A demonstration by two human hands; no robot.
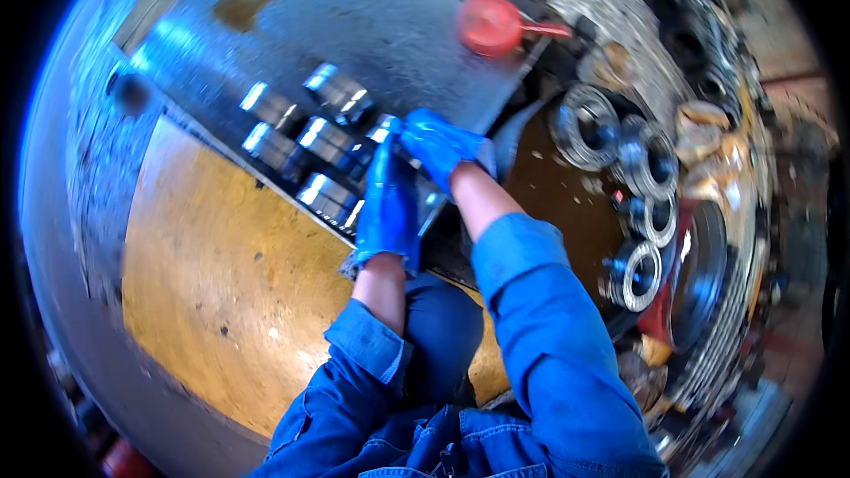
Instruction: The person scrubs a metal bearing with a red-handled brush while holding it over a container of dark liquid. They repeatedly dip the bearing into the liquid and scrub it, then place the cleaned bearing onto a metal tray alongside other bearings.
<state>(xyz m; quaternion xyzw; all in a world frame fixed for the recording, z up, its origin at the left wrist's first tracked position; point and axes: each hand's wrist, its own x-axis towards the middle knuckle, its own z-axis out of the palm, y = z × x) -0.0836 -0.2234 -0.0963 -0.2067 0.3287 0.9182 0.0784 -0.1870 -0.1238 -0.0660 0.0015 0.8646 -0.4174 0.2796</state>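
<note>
Several shiny metal cylinders, like short bushings, stand in rows on a grey metal tabletop (416,13); one cylinder (333,142) is in the middle of the group. Both my hands wear blue gloves and meet at the right end of the group, around another metal cylinder (381,130). My left hand (387,199) reaches up to it from below, its fingertips closed at its side. From the right, my right hand (434,143) curls over its far side. The gloves hide much of this cylinder, and motion blurs the fingers.
A red round container with a handle (490,26) sits at the tabletop's far right. Large metal rings (586,127) line a brown oily surface (549,204) to the right. A worn yellow panel (212,248) lies near left, and a dark red part (666,288) stands at right.
</note>
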